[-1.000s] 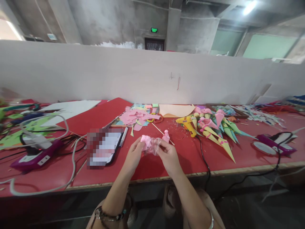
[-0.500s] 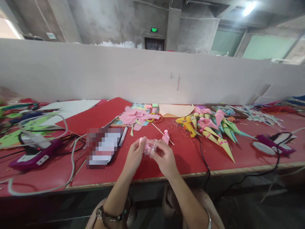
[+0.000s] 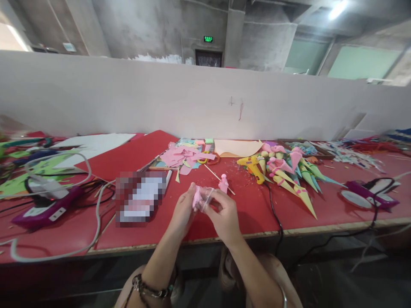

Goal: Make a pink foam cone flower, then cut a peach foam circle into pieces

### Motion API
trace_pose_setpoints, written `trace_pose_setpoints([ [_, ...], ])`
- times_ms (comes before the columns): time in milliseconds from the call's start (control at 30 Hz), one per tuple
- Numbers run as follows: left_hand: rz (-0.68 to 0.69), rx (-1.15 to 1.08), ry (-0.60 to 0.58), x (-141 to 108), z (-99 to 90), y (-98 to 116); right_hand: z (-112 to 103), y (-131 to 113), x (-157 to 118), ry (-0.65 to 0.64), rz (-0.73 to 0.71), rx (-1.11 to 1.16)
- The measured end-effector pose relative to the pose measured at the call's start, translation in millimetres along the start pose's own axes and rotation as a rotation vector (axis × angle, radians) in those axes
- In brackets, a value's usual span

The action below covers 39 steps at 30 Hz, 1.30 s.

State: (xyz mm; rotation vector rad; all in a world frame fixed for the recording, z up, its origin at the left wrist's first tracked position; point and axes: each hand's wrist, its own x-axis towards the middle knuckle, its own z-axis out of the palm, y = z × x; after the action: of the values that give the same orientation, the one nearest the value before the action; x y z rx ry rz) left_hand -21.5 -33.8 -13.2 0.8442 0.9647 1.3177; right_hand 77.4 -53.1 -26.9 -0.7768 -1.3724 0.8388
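A small pink piece (image 3: 197,197) is pinched in my left hand (image 3: 183,209), above the red table (image 3: 257,214) near its front edge. Clear plastic wrap (image 3: 208,195) is held between the thumb and fingers of my right hand (image 3: 225,214), touching the pink piece. Just behind my right hand stands a small pink figure (image 3: 224,183), beside a thin wooden stick (image 3: 213,173). To the right lies a yellow glue gun (image 3: 253,167) with a black cord.
Pink paper scraps (image 3: 183,156) and a cream sheet (image 3: 237,147) lie at the back. Yellow and green paper cones (image 3: 305,199) are on the right. A pixelated phone (image 3: 141,199) is at left. Purple power strips (image 3: 48,214) with cables sit on both sides.
My left hand has turned a little, and the pink piece now shows more upright between my hands. The plastic is drawn more toward my right fingers.
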Motion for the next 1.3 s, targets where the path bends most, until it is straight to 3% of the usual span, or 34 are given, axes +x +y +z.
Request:
trace_pose_setpoints([
  [333,0.265,0.444,-0.016,3,-6.8,-1,-1,4,2,-0.010,-0.019,-0.011],
  [567,0.255,0.414,-0.016,2,-4.4,-1,0,5,3,-0.051,-0.013,0.046],
  [767,0.224,0.370,-0.027,2,-5.8,0,1,5,3,-0.068,0.079,0.243],
  [1000,0.182,0.342,-0.050,2,-5.9,2,8,7,3,0.144,0.305,0.496],
  [1233,0.154,0.261,0.075,4,-9.4,0,-1,6,9,0.366,0.434,0.625],
  [1300,0.175,0.232,0.162,6,-11.0,-1,-4,6,11,0.390,0.447,0.672],
])
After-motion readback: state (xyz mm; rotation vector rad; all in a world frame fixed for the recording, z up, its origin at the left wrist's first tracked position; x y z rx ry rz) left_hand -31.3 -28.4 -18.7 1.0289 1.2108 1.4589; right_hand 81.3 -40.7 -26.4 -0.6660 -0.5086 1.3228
